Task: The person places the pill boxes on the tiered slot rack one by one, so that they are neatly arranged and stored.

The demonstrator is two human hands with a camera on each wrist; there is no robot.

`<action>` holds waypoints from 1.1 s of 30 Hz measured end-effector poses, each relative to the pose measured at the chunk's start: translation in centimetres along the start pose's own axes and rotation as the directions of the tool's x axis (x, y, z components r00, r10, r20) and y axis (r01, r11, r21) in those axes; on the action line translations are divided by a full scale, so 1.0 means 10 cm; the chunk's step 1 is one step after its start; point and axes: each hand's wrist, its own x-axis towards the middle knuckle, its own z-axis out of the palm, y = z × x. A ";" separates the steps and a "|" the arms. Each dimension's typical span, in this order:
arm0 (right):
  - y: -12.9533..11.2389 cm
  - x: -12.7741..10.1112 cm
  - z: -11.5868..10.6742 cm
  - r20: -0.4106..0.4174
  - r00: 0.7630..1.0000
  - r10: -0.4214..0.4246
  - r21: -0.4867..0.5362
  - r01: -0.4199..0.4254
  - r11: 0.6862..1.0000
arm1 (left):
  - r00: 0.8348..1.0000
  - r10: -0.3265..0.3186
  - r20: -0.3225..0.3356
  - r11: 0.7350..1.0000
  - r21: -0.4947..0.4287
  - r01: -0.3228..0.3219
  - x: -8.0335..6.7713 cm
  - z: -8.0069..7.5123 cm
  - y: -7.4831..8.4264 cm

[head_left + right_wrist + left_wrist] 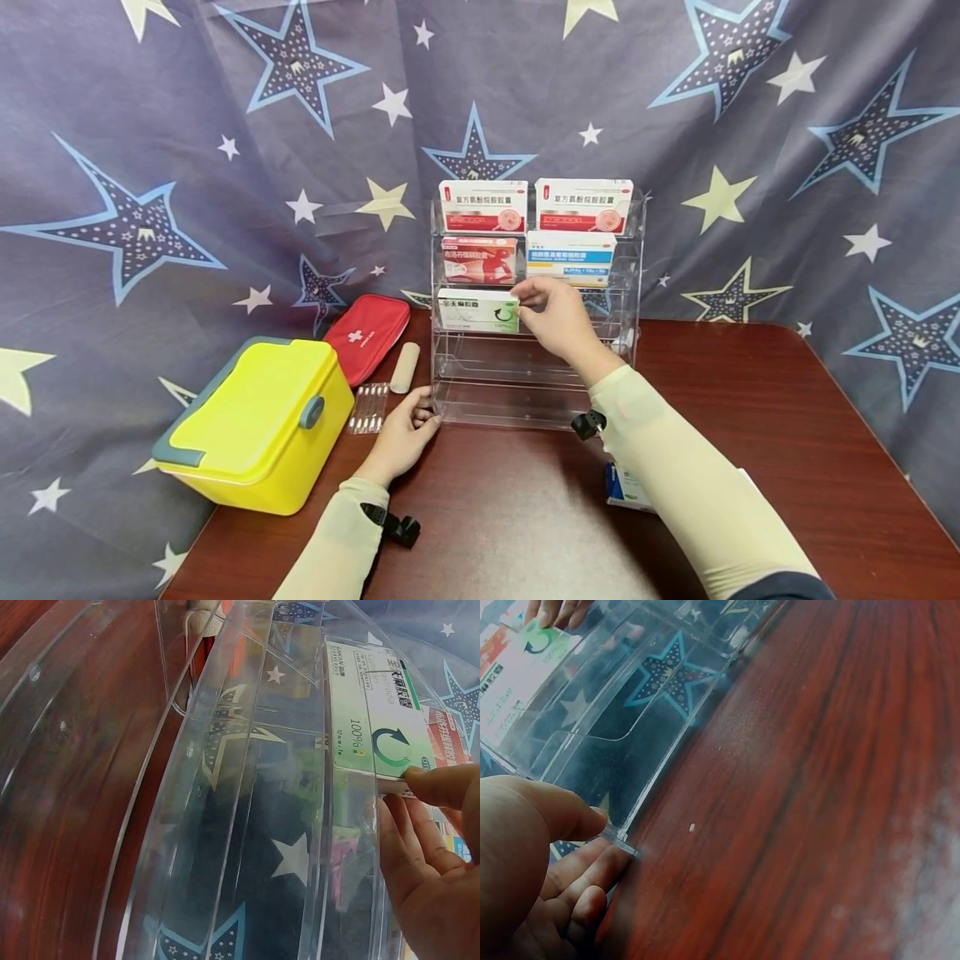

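A clear tiered display rack (pixel 517 408) stands on the table. My right hand (pixel 555 317) pinches the right end of a white and green medicine box (pixel 477 312), which sits at the left of the middle tier; the right wrist view shows my thumb (pixel 442 786) on that box's edge. At the rack's lower left front corner, my left hand (pixel 405 437) holds on, its thumb (pixel 577 814) above the plastic edge and its fingers below. Above the green box are a red box (pixel 480 260), a blue and white box (pixel 570 258) and two white and red boxes (pixel 483 207).
To the left stands a yellow lidded case (pixel 255 417). Between it and the rack lie a red first-aid pouch (pixel 367 337), a beige roll (pixel 405 367) and a clear pack of swabs (pixel 368 408). A blue and white box (pixel 626 487) lies partly behind my right sleeve. A starry curtain (pixel 480 83) hangs behind.
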 end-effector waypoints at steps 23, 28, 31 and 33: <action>-0.01 -0.04 -0.04 0.020 1.000 0.011 -0.003 -0.011 1.000 | 1.000 0.009 -0.003 1.000 0.003 -0.009 -0.01 -0.01 0.00; -0.10 -0.17 -0.31 0.055 0.998 -0.042 -0.016 0.043 0.999 | 1.000 0.011 -0.002 1.000 0.011 -0.011 -0.02 0.00 -0.01; -0.15 -0.37 -0.60 0.114 0.990 -0.085 -0.042 0.090 0.995 | 1.000 0.013 0.001 1.000 0.011 -0.013 -0.01 0.00 0.00; -0.13 -0.55 -0.82 0.149 0.984 -0.101 -0.065 0.112 0.992 | 1.000 0.014 0.002 1.000 0.008 -0.014 -0.01 0.00 0.01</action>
